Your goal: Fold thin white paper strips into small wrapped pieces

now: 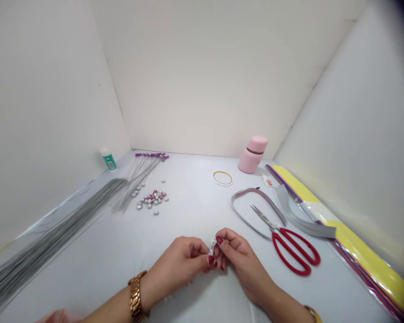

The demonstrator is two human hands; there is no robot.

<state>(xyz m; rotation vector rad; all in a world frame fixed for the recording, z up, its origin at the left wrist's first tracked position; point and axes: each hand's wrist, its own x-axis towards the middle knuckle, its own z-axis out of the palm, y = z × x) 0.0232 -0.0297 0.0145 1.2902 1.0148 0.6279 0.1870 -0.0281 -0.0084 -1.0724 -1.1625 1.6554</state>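
Note:
My left hand (191,258) and my right hand (235,251) meet low in the middle of the view. Between their fingertips is a small folded silver-white paper strip (212,246), pinched from both sides and partly hidden by the fingers. To the left lies a loose pile of small folded paper stars (155,198), silver, pink and purple. Red-handled scissors (283,244) rest to the right of my right hand with their blades slightly apart. A narrow silver paper strip (244,217) curves beside the blades.
A bundle of thin grey wires (60,229) runs along the left, near purple-tipped stems (151,156). A glue bottle (108,159) stands at the left wall. A tape ring (222,178) and pink flask (253,154) are farther back. Wide grey strips (306,226) overlap packaged coloured sheets (360,251) at right.

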